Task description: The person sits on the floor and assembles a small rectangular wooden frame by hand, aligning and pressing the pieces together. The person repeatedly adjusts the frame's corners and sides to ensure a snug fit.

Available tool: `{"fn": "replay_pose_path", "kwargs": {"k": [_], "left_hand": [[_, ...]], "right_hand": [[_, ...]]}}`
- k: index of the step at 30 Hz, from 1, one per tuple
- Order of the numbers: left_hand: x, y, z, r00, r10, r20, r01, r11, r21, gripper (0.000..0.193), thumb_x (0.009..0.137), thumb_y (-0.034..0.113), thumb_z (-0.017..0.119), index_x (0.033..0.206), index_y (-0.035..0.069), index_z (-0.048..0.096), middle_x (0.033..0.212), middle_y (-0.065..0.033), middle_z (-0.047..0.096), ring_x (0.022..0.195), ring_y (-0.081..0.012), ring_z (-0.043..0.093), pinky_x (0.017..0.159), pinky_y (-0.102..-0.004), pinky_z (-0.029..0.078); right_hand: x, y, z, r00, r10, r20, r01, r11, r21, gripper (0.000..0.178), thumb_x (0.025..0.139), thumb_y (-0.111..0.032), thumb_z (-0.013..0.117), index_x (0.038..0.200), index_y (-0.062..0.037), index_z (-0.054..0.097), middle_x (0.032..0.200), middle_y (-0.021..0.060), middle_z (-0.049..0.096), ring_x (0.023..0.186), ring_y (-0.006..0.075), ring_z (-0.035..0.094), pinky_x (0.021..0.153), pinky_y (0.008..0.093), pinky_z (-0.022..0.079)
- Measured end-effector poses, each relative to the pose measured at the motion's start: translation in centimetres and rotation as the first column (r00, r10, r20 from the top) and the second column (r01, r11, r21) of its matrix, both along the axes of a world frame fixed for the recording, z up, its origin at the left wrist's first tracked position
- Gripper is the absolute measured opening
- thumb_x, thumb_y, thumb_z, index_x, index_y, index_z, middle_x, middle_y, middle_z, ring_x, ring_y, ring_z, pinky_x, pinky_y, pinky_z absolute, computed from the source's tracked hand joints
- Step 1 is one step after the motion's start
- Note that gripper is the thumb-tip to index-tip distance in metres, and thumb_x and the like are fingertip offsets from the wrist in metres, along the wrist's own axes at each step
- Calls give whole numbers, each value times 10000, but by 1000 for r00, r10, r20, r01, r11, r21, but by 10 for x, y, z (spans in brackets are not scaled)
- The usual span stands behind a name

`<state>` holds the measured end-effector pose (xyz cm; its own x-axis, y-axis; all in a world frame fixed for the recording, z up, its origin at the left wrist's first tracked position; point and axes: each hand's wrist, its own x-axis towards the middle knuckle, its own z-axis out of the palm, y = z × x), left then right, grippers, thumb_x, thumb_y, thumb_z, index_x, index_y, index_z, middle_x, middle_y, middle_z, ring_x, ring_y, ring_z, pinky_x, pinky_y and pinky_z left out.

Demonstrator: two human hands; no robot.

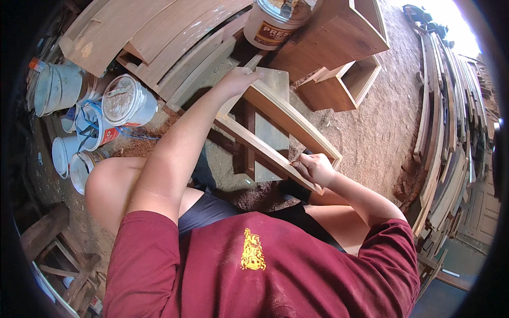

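In the head view, I saw the left hand (239, 82) grasping the far-left end of a wooden frame (290, 120), which spanned the space between both hands. The right hand (318, 169) was curled at its near rail — whether gripping it, I couldn't tell. Beyond the left hand stood a white bucket (271, 31); beyond the right, a wooden box (327, 95).

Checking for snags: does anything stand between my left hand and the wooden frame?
Nothing visible does: your left hand meets the wooden frame directly, at its upper-left corner in this view.
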<state>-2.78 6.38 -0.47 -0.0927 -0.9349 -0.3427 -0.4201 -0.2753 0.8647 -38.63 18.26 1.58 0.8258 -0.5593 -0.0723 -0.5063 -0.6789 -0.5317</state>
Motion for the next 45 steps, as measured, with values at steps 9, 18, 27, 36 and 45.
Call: {"fn": "replay_pose_path", "kwargs": {"k": [9, 18, 27, 36, 45], "left_hand": [[-1, 3, 12, 998, 10, 63, -12, 1000, 25, 727, 910, 595, 586, 1206, -65, 656, 1225, -267, 658, 1175, -360, 622, 995, -426, 461], [2, -2, -16, 994, 85, -71, -86, 996, -17, 639, 889, 524, 647, 1094, -80, 683, 1068, -255, 704, 993, -304, 677, 904, -395, 503], [-1, -2, -6, 999, 36, -3, -36, 999, -22, 680, 880, 588, 647, 1079, -60, 693, 1048, -198, 712, 978, -267, 658, 881, -391, 492], [-8, -3, -7, 997, 64, -32, -65, 998, -14, 634, 890, 534, 650, 1047, -78, 694, 1045, -242, 706, 958, -306, 677, 860, -398, 508], [4, -7, -21, 1000, 26, -11, -26, 1000, -8, 654, 921, 568, 607, 1128, -47, 692, 1134, -213, 699, 1074, -292, 647, 938, -403, 475]], "right_hand": [[93, -26, 8, 1000, -11, 1, 11, 1000, 3, 332, 1009, -367, 541, 868, -71, 593, 632, 181, 620, 600, 390, 640, 562, 493, 513], [213, -60, 15, 993, 40, 111, -31, 996, -83, 348, 1033, -414, 469, 964, -94, 586, 693, 202, 638, 667, 413, 645, 630, 532, 500], [102, -29, 11, 999, -12, -50, 11, 999, -35, 345, 1012, -384, 539, 880, -69, 581, 565, 182, 579, 569, 399, 631, 557, 504, 507], [108, -32, 6, 999, -2, 45, 7, 994, -109, 357, 1018, -388, 526, 850, -77, 572, 580, 174, 592, 564, 377, 637, 526, 487, 505], [206, -58, 17, 996, 35, 86, -30, 998, -61, 347, 1031, -415, 472, 963, -97, 592, 724, 185, 655, 685, 417, 645, 649, 531, 500]]}}
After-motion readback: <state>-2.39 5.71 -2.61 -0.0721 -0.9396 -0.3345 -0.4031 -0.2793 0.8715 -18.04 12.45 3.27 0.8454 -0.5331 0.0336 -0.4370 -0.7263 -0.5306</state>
